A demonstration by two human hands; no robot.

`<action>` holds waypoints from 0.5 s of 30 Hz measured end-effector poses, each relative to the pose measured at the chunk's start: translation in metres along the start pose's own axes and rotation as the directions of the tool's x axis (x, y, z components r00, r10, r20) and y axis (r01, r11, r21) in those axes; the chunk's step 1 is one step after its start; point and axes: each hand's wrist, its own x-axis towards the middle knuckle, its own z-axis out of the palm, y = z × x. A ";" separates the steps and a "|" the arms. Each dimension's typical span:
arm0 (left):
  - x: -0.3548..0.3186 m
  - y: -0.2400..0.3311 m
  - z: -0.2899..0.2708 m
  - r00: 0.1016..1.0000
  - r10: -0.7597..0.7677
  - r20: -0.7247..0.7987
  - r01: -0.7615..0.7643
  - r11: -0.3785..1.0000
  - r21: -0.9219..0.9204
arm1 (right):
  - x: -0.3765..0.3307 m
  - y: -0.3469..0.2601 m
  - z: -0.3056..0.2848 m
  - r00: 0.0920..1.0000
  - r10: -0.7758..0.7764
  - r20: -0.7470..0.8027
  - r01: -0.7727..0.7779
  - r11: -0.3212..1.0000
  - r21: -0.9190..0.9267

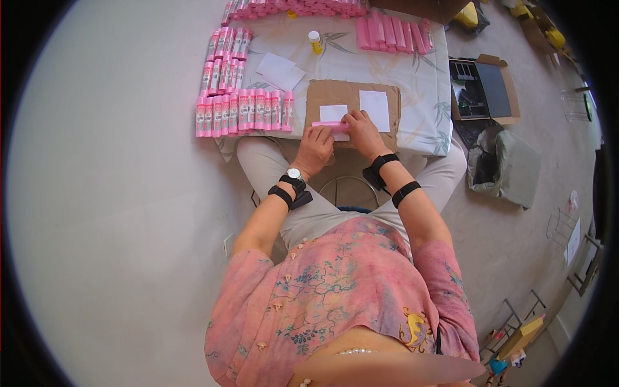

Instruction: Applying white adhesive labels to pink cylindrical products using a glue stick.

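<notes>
A slim pink tube (329, 123) lies level between my hands, over a piece of brown cardboard (352, 90) at the table's near edge. My left hand (314, 148) has its fingers closed on the tube's left end. The fingers of my right hand (364, 134) are bent down onto its right end. Beneath the tube is a white paper sheet (333, 112), partly covered by it and my hands. A second white sheet (374, 108) rests on the cardboard, just beyond my right hand.
Rows of labelled pink tubes (244, 111) stand along the table's left side. Plain pink tubes (392, 33) lie at the far right. A small yellow bottle with a white cap (314, 42) and loose white papers (280, 71) are farther back. An opened box (483, 89) sits right of the table.
</notes>
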 end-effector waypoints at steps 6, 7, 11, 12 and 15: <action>0.005 0.002 -0.006 0.996 -0.075 -0.047 0.072 0.996 -0.057 | 0.002 0.002 -0.001 1.000 -0.025 0.004 0.025 1.000 -0.015; 0.006 0.002 -0.006 0.996 -0.075 -0.047 0.072 0.996 -0.057 | 0.002 0.003 -0.001 1.000 -0.025 0.005 0.025 1.000 -0.015; 0.010 -0.001 -0.003 0.989 -0.127 -0.081 0.119 0.987 -0.106 | 0.003 0.006 0.000 0.999 -0.033 0.012 0.033 0.999 0.001; 0.011 -0.001 -0.001 0.984 -0.152 -0.087 0.141 0.983 -0.121 | 0.003 0.007 0.001 0.999 -0.033 0.012 0.033 0.999 0.006; 0.012 -0.004 0.003 0.978 -0.190 -0.083 0.175 0.971 -0.162 | 0.001 0.010 0.004 0.999 -0.034 -0.002 0.034 0.999 0.019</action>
